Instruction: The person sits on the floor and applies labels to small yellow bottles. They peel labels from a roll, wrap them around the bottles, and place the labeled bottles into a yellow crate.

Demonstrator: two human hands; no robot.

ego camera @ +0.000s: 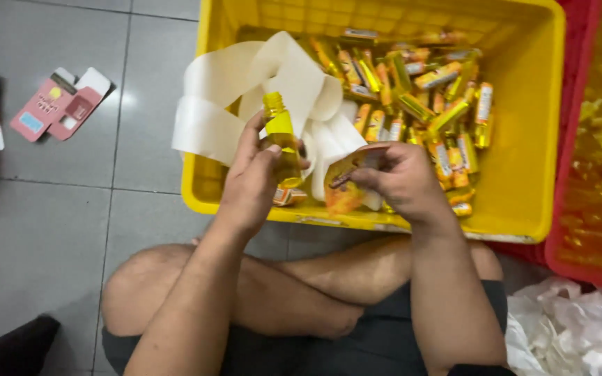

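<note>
The grey tiled floor (43, 230) spread beneath everything, and the person sat on it with legs crossed just below the yellow crate (524, 139), which serves here as the landmark. A red crate (580, 139) stood hard against the yellow crate's right side, holding a blurred mass of yellow things. Crumpled white plastic (566, 327) lay on the floor below the red crate. Over the yellow crate's left wall hung a long strip of pale backing paper (210, 118), curling back into the crate. Inside the yellow crate, toward its right half, lay a heap of small labelled bottles (426, 104). Well to the left of the yellow crate, a flattened pink carton (60, 104) lay on the floor.

Above the yellow crate's near rim, the left hand (256, 177) had its fingers clenched round a small yellow bottle (280, 136), held upright with its threaded neck uppermost. Just beside it, also over the near rim, the right hand (402, 177) pinched an orange label (346, 184) between thumb and fingers; the label curved toward the bottle without clearly touching it.
</note>
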